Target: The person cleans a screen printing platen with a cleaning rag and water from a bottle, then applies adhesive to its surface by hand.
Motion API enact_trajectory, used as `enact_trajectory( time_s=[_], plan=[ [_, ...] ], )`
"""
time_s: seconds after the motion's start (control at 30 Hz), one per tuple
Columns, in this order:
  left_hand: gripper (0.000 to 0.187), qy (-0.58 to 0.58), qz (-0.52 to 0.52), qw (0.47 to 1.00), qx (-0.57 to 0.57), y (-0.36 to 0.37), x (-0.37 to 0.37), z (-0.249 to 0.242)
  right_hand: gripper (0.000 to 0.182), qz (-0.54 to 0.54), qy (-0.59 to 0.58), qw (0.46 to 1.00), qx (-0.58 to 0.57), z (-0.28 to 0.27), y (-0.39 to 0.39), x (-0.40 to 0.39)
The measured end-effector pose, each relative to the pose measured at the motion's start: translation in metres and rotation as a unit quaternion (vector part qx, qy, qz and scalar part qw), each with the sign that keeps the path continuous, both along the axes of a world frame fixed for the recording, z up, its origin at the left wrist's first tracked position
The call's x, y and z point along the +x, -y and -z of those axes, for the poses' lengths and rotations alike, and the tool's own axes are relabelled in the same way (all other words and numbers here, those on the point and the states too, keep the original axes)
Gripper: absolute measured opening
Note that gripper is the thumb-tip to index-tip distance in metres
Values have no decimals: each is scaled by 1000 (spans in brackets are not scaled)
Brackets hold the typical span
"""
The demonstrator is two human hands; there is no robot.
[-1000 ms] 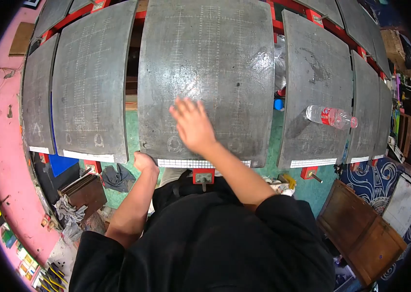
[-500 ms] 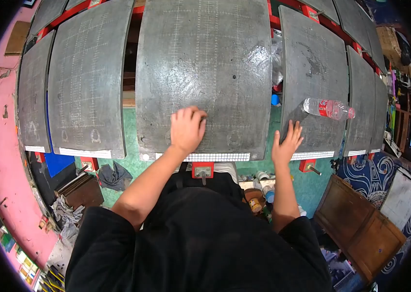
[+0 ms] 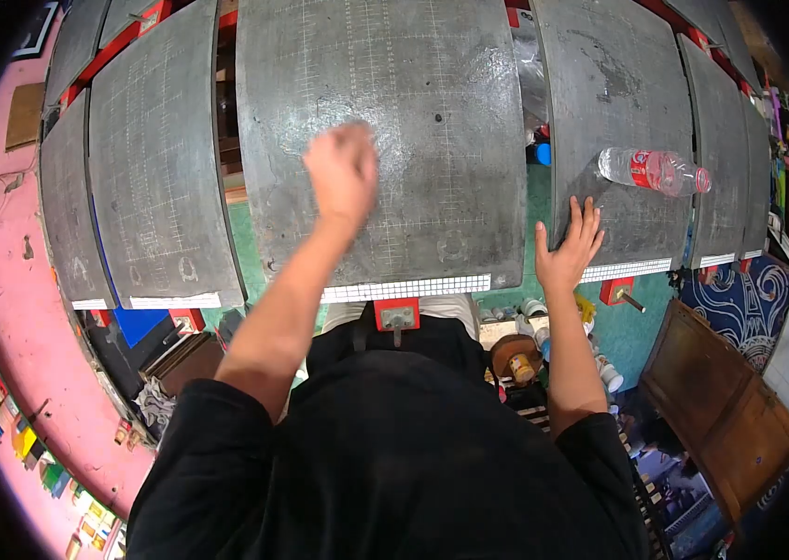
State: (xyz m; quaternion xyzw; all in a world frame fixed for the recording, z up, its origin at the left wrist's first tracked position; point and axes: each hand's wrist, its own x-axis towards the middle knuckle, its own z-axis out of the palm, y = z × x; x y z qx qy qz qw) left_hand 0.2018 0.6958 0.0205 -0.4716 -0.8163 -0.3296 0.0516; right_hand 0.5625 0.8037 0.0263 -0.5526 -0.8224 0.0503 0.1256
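Observation:
My left hand (image 3: 343,175) is over the middle grey board (image 3: 464,177), its fingers curled and blurred by motion. Something dark shows near the fingertips, but I cannot make out what it is. The board is marked with pale grid lines and has wet, shiny patches around that hand. My right hand (image 3: 570,252), fingers spread and holding nothing, rests at the lower left of the grey board to the right (image 3: 637,103). Just beyond its fingertips a clear plastic bottle (image 3: 656,173) with a red label lies on its side.
A white gridded strip (image 3: 413,287) runs along the middle board's near edge, above a red bracket (image 3: 397,315). More grey boards (image 3: 153,159) stand to the left on red frames. Below right are a jar (image 3: 522,369) and a brown wooden panel (image 3: 712,392).
My left hand has moved up, farther across the middle board. My right hand stays by the right board with fingers spread. The whole view has shifted slightly.

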Motion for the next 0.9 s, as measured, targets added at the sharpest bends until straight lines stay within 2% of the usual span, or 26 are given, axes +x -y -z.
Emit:
enact_trajectory(
  time_s=[0.03, 0.1, 0.13, 0.2, 0.27, 0.33, 0.4, 0.43, 0.5, 0.53, 0.57, 0.63, 0.7, 0.77, 0.8, 0.87, 0.9],
  plan=[
    [19, 33, 96, 993, -51, 22, 24, 18, 76, -2, -1, 1000, 0, -1, 0, 0],
    [21, 173, 299, 933, -101, 52, 69, -4, 76, -2, -4, 1000, 1, -2, 1, 2],
    [21, 173, 299, 933, -102, 65, 67, -7, 77, -2, -2, 1000, -2, -2, 2, 3],
    [23, -11, 447, 889, -95, 92, 28, -12, 77, -3, -9, 1000, 0, -1, -1, -1],
    [26, -24, 365, 920, -139, 91, -41, -12, 78, -5, -8, 1000, 0, -2, 0, 1],
    [29, 13, 201, 979, -19, 64, -104, 3, 78, -2, -7, 1000, -2, -4, 3, 1],
    [29, -37, 8, 999, -5, 11, -115, 4, 79, -6, -9, 1000, 4, -3, -1, -4],
    [29, -37, 4, 999, -5, 7, -103, 6, 79, -6, -8, 1000, 2, -3, 0, -2],
    [32, -34, 89, 995, -20, 0, -71, 10, 78, -9, -9, 1000, -2, -2, -2, -2],
    [35, -3, 171, 984, -42, 21, -37, 11, 79, -8, -10, 1000, -1, -1, -2, -1],
    [37, 44, 246, 964, -89, 41, -3, -9, 79, -7, -9, 1000, -6, -1, 1, 3],
    [37, 43, 294, 949, -107, 95, 11, -5, 79, -10, -9, 1000, -6, 0, -1, 2],
    [34, 9, 227, 964, -135, 137, -24, -1, 79, -7, -6, 1000, -2, -2, 1, 1],
    [30, -43, 116, 986, -109, 145, -65, 3, 79, -7, -9, 1000, -3, -4, 1, 0],
    [30, -44, 117, 986, -111, 131, -70, 6, 79, -10, -13, 1000, 0, -4, 2, -1],
    [28, -15, -20, 999, -37, 90, -69, 7, 80, -9, -10, 1000, 0, -3, -1, -3],
    [29, -1, 6, 999, -36, 75, -58, -1, 81, -5, -3, 1000, -3, -3, 1, -1]
  ],
)
